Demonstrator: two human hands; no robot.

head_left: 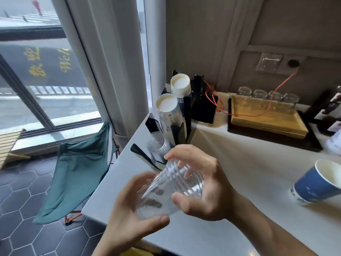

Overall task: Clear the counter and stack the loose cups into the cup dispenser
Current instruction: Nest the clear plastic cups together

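Out the window at far left, a dark mat (42,61) reads "Wel" in yellow beside characters too blurred to make out. My left hand (132,213) cups the closed base of the clear plastic cups (169,189), which lie tilted over the counter (249,174), long axis rising from lower left to the open rim at upper right, where my right hand (204,183) clamps them between thumb and fingers. Behind stands the black cup dispenser (184,115) with 2 paper stacks and 1 clear stack; a blue paper cup (317,183) leans at far right.
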